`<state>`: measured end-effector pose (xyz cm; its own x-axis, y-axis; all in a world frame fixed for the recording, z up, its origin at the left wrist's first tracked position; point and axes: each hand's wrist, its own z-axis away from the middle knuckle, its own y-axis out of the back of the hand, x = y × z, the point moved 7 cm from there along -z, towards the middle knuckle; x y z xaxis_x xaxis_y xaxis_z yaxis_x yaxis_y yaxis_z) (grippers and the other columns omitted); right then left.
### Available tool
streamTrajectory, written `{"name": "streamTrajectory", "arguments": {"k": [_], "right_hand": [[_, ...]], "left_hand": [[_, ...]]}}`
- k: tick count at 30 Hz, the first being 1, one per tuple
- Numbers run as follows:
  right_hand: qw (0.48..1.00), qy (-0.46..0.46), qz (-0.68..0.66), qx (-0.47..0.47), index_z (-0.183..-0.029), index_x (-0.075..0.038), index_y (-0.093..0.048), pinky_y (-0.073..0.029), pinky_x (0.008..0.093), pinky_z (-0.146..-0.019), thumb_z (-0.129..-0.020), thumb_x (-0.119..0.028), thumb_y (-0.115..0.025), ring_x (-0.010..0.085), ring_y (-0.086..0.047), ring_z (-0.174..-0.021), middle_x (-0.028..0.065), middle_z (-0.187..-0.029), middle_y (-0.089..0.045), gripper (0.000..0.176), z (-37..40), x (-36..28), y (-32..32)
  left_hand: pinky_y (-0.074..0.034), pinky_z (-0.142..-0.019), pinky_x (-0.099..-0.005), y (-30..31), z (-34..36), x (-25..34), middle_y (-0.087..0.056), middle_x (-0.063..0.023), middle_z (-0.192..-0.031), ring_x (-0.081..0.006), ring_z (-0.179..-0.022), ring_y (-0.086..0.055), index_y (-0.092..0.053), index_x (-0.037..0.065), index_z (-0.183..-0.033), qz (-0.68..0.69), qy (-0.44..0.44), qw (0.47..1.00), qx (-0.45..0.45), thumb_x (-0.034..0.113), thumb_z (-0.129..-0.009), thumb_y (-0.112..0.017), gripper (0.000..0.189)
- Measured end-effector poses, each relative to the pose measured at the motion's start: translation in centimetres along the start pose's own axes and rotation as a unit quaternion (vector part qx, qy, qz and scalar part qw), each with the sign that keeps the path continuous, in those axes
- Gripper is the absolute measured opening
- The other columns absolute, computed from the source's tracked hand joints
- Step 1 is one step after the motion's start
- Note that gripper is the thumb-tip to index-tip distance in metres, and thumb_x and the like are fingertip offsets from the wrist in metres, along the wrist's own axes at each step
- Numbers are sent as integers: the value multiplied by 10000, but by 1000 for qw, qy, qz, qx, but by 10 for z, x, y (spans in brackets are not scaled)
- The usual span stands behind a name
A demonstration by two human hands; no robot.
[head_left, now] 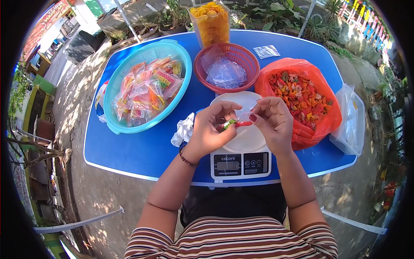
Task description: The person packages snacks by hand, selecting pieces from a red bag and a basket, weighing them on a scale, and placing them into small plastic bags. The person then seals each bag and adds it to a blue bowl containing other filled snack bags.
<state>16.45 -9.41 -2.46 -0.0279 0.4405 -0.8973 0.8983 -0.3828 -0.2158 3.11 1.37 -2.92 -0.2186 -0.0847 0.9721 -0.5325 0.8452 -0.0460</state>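
Over the white plate (248, 143) of a digital kitchen scale (240, 165), both hands hold a small clear plastic packet (235, 124) with red and green colouring. My left hand (209, 131) is closed round its left part, thumb on top. The fingers of my right hand (276, 123) pinch the clear plastic on the other side. What lies inside the packet is partly hidden by the fingers. A red basket (249, 81) of flat clear bags (225, 74) stands just beyond the scale. Right of it, an orange-red plastic bag (330, 118) holds many small colourful snack pieces (297, 97).
On the blue table (129, 151), a turquoise basket (186, 75) of filled packets (148, 93) stands left. White crumpled tissue (184, 129) lies by my left wrist. A clear tub of yellow chips (210, 23) stands behind, a loose bag (267, 52) nearby, and a clear container (350, 123) at right.
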Motion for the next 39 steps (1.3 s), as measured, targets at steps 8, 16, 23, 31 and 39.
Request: {"name": "streamTrajectory", "arguments": {"k": [8,16,23,31,39], "right_hand": [[999,15,32,3,-1185,41,-566,-523,281,-917,-931,67,-674,140,-648,-1017,99,-1083,-651,277,0,-3,-1],[999,37,24,-4,-1202,45,-562,-525,304,-927,-933,43,-692,153,-650,-1024,100,-1082,-654,299,2,-5,-4],[999,-1,36,-20,-1204,34,-558,-535,309,-922,-934,47,-684,155,-654,-1031,102,-1083,-656,298,0,4,-3],[998,29,49,9,-1176,39,-595,-524,288,-916,-952,44,-663,134,-646,-1008,93,-1082,-653,234,3,1,-3],[996,52,65,30,-1099,51,-637,-501,267,-896,-973,17,-652,110,-622,-987,71,-1055,-651,132,4,-7,1]], "left_hand": [[-550,-890,-289,-1,2,-2,-712,-95,-1071,-127,-969,-684,-629,-84,-1253,-36,-16,999,-3,26,-885,-679,387],[-566,-882,-292,-6,1,3,-718,-121,-1094,-136,-962,-694,-618,-95,-1269,7,-12,1000,-17,22,-882,-693,411],[-566,-887,-301,-3,0,-1,-712,-124,-1113,-141,-1003,-683,-602,-86,-1294,5,-35,999,1,38,-889,-707,437],[-555,-925,-315,3,0,1,-719,-134,-1100,-159,-1017,-692,-597,-84,-1289,-25,-16,999,21,64,-902,-731,436],[-578,-905,-303,0,2,5,-743,-161,-1077,-169,-996,-711,-645,-82,-1219,-33,-34,999,10,71,-955,-711,312]]}}
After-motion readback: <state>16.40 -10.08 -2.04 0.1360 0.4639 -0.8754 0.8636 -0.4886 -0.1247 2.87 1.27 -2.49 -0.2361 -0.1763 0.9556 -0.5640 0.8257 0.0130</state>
